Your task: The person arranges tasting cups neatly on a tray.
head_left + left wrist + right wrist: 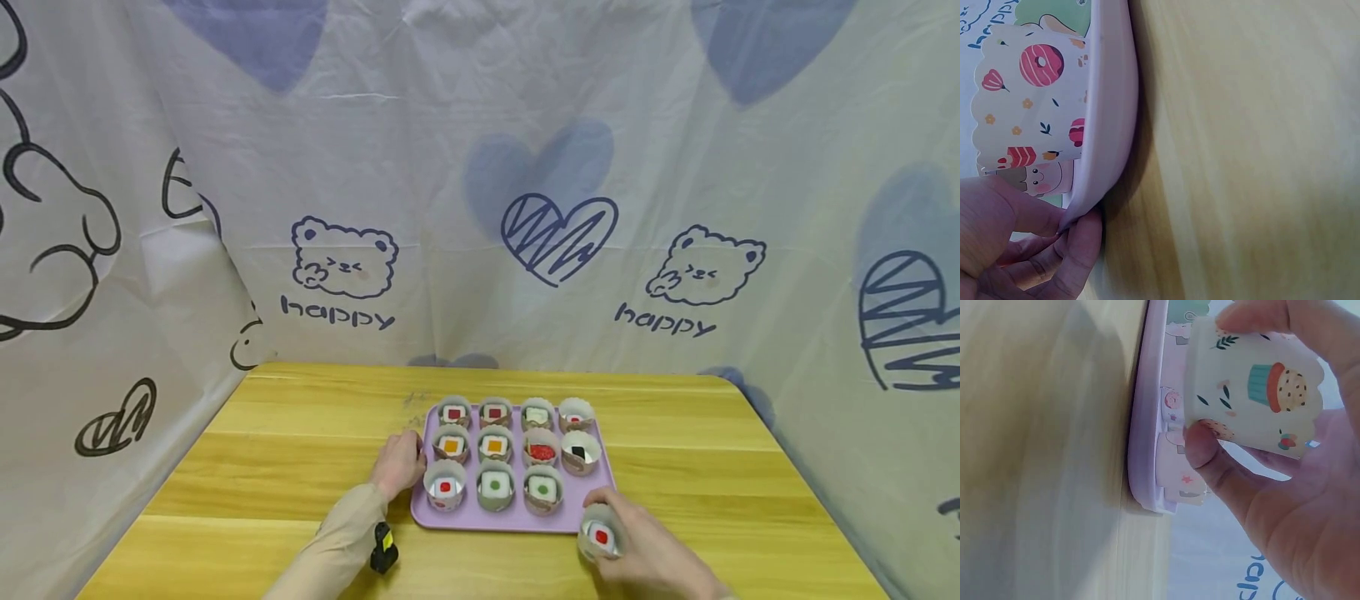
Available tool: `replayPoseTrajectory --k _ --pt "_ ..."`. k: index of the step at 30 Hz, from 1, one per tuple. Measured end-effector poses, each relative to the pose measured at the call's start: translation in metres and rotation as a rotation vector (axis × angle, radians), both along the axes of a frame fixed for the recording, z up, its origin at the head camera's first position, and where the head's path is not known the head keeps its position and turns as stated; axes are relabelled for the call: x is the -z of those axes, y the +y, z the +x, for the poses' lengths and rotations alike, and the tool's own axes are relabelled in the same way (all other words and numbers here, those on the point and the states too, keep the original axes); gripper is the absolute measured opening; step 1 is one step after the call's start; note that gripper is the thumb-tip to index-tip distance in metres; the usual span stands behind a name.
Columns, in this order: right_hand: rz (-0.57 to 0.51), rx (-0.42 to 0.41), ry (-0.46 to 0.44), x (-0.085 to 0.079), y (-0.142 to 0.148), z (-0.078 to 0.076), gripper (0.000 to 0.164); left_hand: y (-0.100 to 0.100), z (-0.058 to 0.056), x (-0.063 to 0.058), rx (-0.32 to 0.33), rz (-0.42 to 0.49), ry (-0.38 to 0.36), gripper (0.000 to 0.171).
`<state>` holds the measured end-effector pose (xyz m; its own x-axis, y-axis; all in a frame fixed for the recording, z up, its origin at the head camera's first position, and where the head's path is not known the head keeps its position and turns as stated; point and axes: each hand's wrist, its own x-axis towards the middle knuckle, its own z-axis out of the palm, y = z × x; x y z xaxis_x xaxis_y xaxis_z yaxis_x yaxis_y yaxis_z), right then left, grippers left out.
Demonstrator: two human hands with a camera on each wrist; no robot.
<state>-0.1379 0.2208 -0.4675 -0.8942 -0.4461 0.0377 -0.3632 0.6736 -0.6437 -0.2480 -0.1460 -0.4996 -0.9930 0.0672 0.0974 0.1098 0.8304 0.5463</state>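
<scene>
My left hand pinches the left rim of a lilac tray, thumb above and fingers below in the left wrist view. In my right hand is a paper baking cup printed with cupcakes, held by its sides over the tray's near right corner. Inside that cup sits a white block with a red top. Several more paper cups with small white pieces stand in rows on the tray, among them one with a red top at the near left and one with a green dot.
The tray lies on a yellow wooden table. A white curtain with blue hearts and bears hangs behind the table and at both sides. A black band with a yellow mark is on the left wrist.
</scene>
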Motion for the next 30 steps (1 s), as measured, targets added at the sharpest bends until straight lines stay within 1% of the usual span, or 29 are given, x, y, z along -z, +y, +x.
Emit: replayPoseTrajectory --k 4,7,10,12,20,25,30 --pt "-0.026 0.028 0.001 0.001 0.001 -0.005 0.061 0.000 0.000 -0.002 -0.004 -0.006 0.004 0.006" --pt "-0.055 0.028 0.067 0.004 0.002 -0.008 0.063 0.000 0.000 -0.002 -0.003 -0.012 0.008 0.006" --pt "-0.087 0.006 0.152 0.009 0.004 -0.011 0.064 0.000 0.001 -0.003 -0.004 -0.016 0.007 0.006" --pt "-0.107 -0.004 0.179 0.012 0.005 -0.013 0.065 0.000 0.001 -0.003 -0.004 -0.016 0.006 0.006" --pt "-0.149 -0.014 0.195 0.015 0.010 -0.026 0.065 0.000 0.001 -0.003 -0.002 -0.013 0.008 0.006" --pt "-0.166 -0.033 0.160 0.016 0.012 -0.034 0.066 0.000 0.001 -0.002 0.002 -0.017 0.018 0.006" --pt "-0.152 -0.020 0.148 0.019 0.012 -0.040 0.065 0.001 0.001 -0.001 0.001 -0.010 0.014 0.005"
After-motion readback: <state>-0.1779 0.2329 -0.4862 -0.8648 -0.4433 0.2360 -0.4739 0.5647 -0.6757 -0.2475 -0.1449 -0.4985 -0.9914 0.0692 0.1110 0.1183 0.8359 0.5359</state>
